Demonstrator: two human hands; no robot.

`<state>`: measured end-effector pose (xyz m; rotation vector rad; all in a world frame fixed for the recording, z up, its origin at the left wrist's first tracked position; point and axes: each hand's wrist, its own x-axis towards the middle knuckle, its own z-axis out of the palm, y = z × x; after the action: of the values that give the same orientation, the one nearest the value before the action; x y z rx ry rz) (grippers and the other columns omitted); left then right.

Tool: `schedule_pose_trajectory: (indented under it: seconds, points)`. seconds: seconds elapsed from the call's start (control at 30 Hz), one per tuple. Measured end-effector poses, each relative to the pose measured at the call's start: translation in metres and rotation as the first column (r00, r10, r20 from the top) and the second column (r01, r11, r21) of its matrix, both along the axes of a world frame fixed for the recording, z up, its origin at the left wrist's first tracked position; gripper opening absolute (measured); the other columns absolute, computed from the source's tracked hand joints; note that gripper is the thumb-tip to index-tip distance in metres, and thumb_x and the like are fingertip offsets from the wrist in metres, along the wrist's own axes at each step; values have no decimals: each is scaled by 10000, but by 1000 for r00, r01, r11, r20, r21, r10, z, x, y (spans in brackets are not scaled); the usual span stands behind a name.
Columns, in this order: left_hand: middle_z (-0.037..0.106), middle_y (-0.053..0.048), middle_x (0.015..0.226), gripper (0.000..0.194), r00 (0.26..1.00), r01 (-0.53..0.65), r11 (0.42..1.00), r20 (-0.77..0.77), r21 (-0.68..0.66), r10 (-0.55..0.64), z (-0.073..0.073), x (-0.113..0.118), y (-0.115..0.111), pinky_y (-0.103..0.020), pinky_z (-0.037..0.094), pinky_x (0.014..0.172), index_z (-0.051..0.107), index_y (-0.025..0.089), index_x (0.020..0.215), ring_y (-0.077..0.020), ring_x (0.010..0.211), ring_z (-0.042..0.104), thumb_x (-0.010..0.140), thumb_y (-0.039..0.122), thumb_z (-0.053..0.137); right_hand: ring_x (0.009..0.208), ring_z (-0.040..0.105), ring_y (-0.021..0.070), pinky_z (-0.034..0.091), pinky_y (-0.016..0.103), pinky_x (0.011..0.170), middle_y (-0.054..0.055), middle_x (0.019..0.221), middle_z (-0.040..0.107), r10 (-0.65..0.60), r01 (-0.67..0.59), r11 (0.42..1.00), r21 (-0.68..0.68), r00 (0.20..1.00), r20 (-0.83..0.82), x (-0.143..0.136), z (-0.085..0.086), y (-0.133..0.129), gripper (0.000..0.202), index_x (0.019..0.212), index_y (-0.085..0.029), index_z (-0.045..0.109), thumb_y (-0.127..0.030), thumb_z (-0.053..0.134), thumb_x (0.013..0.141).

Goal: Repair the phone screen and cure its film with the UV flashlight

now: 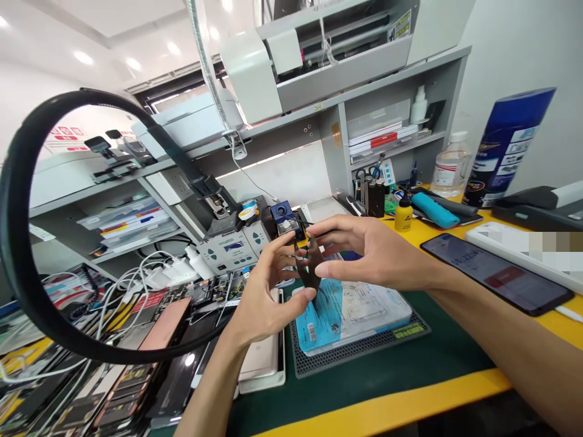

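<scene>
A small dark pointed metal tool is held upright between my two hands. My left hand is closed on its left and lower side, with the thumb near its base. From the right, my right hand pinches the same tool near its upper part. Some fingers are hidden behind it. Below the hands lies a flat blue and white box with marks on its top, resting on a dark mesh mat.
Phones and phone parts pile up at the left beside white cables. A black ring-shaped arm arches over them. At the right are a smartphone, a yellow bottle and a blue can. A grey station stands behind.
</scene>
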<state>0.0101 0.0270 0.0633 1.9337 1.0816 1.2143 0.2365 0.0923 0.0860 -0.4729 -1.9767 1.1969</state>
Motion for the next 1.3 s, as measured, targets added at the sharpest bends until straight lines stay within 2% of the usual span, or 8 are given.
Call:
schedule_pose_trajectory:
  seconds: [0.23, 0.57, 0.73, 0.83, 1.07, 1.3]
  points:
    - [553, -96, 1280, 879, 998, -25, 1000, -65, -1, 25, 1, 3, -1, -417, 526, 995, 252, 303, 1517, -241, 1175, 600, 804, 220, 759, 1144, 692, 252, 600, 339, 954, 66, 1219, 720, -30, 30, 1000, 6, 1000, 10, 1, 0, -2, 526, 1269, -221, 631, -367, 836, 807]
    - [544, -102, 1272, 958, 995, -49, 999, -83, 3, 50, -4, 8, -1, -438, 543, 966, 242, 297, 1528, -258, 1130, 605, 744, 277, 792, 1195, 663, 311, 599, 413, 968, 90, 1306, 683, -35, 37, 998, -43, 998, 46, 5, -4, 3, 545, 1293, -277, 619, -386, 838, 806]
    - [551, -109, 1268, 981, 995, -61, 998, -79, 19, 62, -3, 8, -4, -455, 530, 975, 219, 284, 1534, -266, 1126, 602, 736, 277, 789, 1351, 542, 332, 508, 481, 1103, 120, 1478, 541, -55, 54, 998, 9, 996, 65, 3, -9, 4, 839, 1486, -296, 449, -390, 870, 766]
    - [537, -103, 1287, 985, 997, -62, 998, -55, 2, 62, -2, 6, -5, -446, 530, 976, 210, 297, 1536, -260, 1128, 603, 741, 252, 789, 1380, 511, 330, 509, 471, 1100, 129, 1526, 483, -37, 38, 999, -10, 993, 116, -1, -10, 2, 947, 1536, -300, 371, -406, 883, 745]
    - [519, -101, 1295, 981, 998, -48, 994, 33, -99, 51, -2, 2, -4, -429, 538, 966, 199, 304, 1545, -234, 1085, 631, 772, 287, 803, 1298, 582, 302, 501, 475, 1097, 113, 1433, 573, -2, 6, 999, -48, 997, 82, -12, -14, -2, 787, 1476, -290, 461, -373, 851, 797]
    - [575, -105, 1283, 915, 995, -54, 984, 69, -171, 66, -3, 2, -3, -429, 545, 913, 251, 306, 1526, -238, 1056, 646, 800, 411, 798, 1195, 660, 300, 578, 437, 983, 126, 1364, 620, -30, 35, 989, -143, 999, 37, -15, -21, 0, 736, 1425, -257, 498, -395, 852, 794]
